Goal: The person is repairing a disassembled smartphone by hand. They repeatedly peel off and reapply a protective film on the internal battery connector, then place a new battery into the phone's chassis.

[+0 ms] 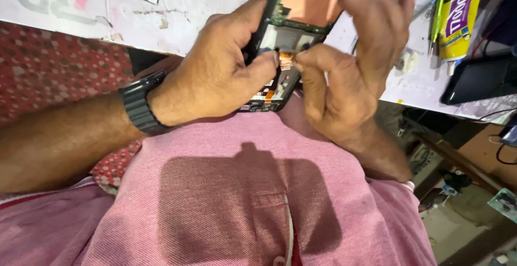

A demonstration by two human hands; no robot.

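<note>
the left hand (215, 77) is wrapped tight round the opened phone (291, 34), held above the lap at the table's (177, 23) near edge. the right hand (350, 61) pinches shut on the orange flex cable (285, 60) at the phone's middle. this looks like cable work mid-step; next calls for gentle, steady fingertips.

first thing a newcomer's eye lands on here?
The opened phone with its back off, circuitry bared, held upright at top centre. The left hand grips its side while the right hand pinches a small orange flex strip at its middle. Next, the black wristwatch on the left wrist and the yellow glue tube at top right.
</note>
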